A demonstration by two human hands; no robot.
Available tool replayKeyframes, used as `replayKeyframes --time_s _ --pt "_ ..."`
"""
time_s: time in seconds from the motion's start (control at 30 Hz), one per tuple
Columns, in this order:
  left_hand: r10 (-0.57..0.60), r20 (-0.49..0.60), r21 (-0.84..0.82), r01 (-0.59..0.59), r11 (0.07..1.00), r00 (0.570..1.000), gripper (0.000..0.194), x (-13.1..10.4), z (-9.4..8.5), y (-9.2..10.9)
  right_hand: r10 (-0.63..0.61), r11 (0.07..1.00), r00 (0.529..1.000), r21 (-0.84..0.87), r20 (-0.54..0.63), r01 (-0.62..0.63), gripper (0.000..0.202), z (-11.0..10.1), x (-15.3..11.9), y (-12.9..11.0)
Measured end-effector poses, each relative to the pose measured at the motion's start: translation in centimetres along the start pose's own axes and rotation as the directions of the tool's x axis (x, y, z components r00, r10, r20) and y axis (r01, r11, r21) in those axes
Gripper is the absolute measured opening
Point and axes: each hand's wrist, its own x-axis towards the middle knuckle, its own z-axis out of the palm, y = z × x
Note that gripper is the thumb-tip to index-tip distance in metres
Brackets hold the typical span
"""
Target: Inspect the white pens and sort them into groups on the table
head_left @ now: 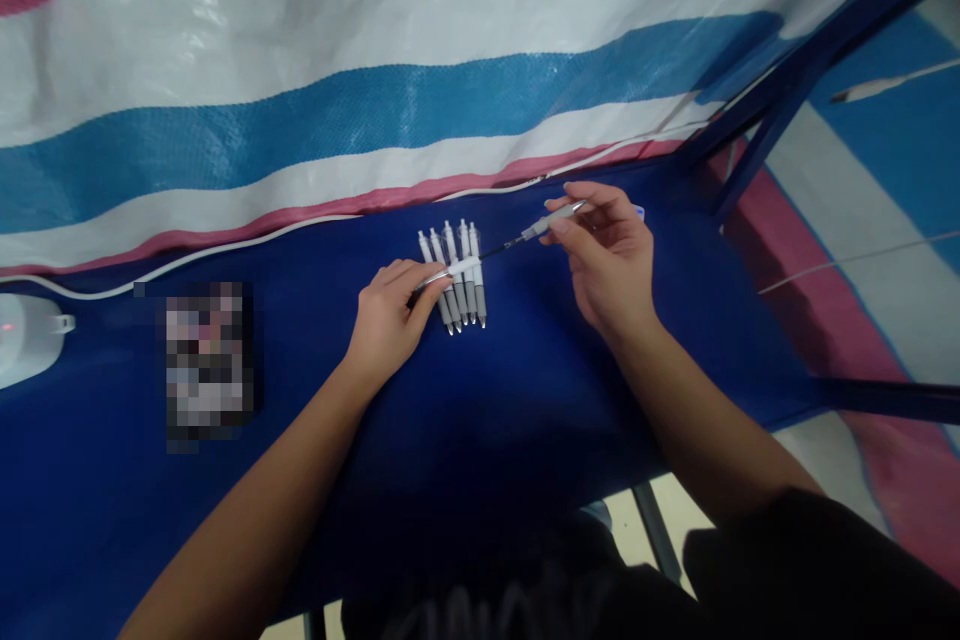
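Note:
My left hand (pixel 394 315) pinches the white barrel (pixel 466 265) of a pen, level above a row of pens. Between the thumb and fingers of my right hand (pixel 611 255) is the grey grip section (pixel 553 220) of a pen. A thin dark refill (pixel 499 249) sticks out of the grip section towards the white barrel; I cannot tell whether its end is inside. Below lie several white-and-grey click pens (pixel 471 305) side by side, silver tips towards me. The barrel and my left fingers cover part of them.
The pens lie on a blue table (pixel 480 400). At left are a pixelated dark object (pixel 210 360) and a white device (pixel 28 335) with a red light. A white cable (pixel 247 238) runs along the back edge by a striped sheet (pixel 360 110). A dark blue frame (pixel 795 70) stands at right.

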Motion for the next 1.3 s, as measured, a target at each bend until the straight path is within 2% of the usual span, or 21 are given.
replayKeyframes --time_s 0.13,0.33,0.47,0.63,0.7,0.8,0.83,0.93,1.0,1.07,1.13,1.23,1.3 --pt "0.005 -0.001 0.010 -0.005 1.000 1.000 0.017 -0.1 0.1 0.0 0.050 0.996 0.999 0.071 0.019 -0.051 0.044 0.5 -0.3 0.3" --pt "0.036 0.036 -0.025 -0.035 0.999 0.999 0.016 0.0 0.0 0.0 0.189 0.958 0.962 0.178 0.197 -0.224 0.040 1.5 -1.1 0.0" --pt "0.051 0.077 -0.025 -0.050 0.998 0.996 0.017 0.0 -0.1 0.0 0.226 0.944 0.950 0.192 0.215 -0.268 0.043 1.4 -1.1 -0.3" --pt "0.053 0.115 -0.041 -0.049 0.998 0.992 0.019 0.0 -0.3 0.1 0.214 0.959 0.937 0.121 0.276 -0.255 0.046 0.9 -0.7 -0.6" --pt "0.060 0.123 -0.037 -0.056 0.998 0.991 0.017 0.0 -0.4 0.2 0.234 0.970 0.931 0.004 0.278 -0.245 0.049 0.7 -0.7 -0.8" --pt "0.083 0.128 -0.026 -0.080 0.996 0.988 0.015 0.1 -0.4 0.3 0.278 0.954 0.911 -0.202 0.304 -0.224 0.072 0.3 -0.6 -1.2" --pt "0.087 0.122 -0.022 -0.085 0.996 0.989 0.015 0.1 -0.4 0.3 0.280 0.951 0.904 -0.226 0.324 -0.213 0.073 0.2 -0.6 -1.3" --pt "0.086 0.094 -0.011 -0.085 0.996 0.992 0.013 0.1 -0.4 0.3 0.220 0.975 0.897 -0.125 0.384 -0.186 0.056 -0.2 -0.2 -1.4" --pt "0.083 0.082 -0.014 -0.083 0.996 0.993 0.013 0.1 -0.3 0.2 0.191 0.981 0.895 -0.067 0.402 -0.180 0.057 -0.3 -0.1 -1.4" --pt "0.078 0.073 -0.021 -0.077 0.997 0.994 0.013 0.1 -0.3 0.2 0.231 0.972 0.886 -0.136 0.403 -0.192 0.059 -0.4 -0.1 -1.4" --pt "0.068 0.066 -0.024 -0.066 0.998 0.996 0.015 0.1 -0.3 0.2 0.264 0.958 0.886 -0.208 0.381 -0.196 0.069 -0.4 -0.2 -1.5" --pt "0.044 0.056 -0.030 -0.042 0.999 0.997 0.017 0.1 -0.3 0.1 0.188 0.980 0.910 -0.131 0.370 -0.150 0.061 -0.4 -0.2 -1.6" --pt "0.029 0.056 -0.039 -0.026 0.999 0.998 0.019 0.1 -0.3 0.0 0.174 0.984 0.907 -0.110 0.383 -0.142 0.060 -0.5 -0.1 -1.6"
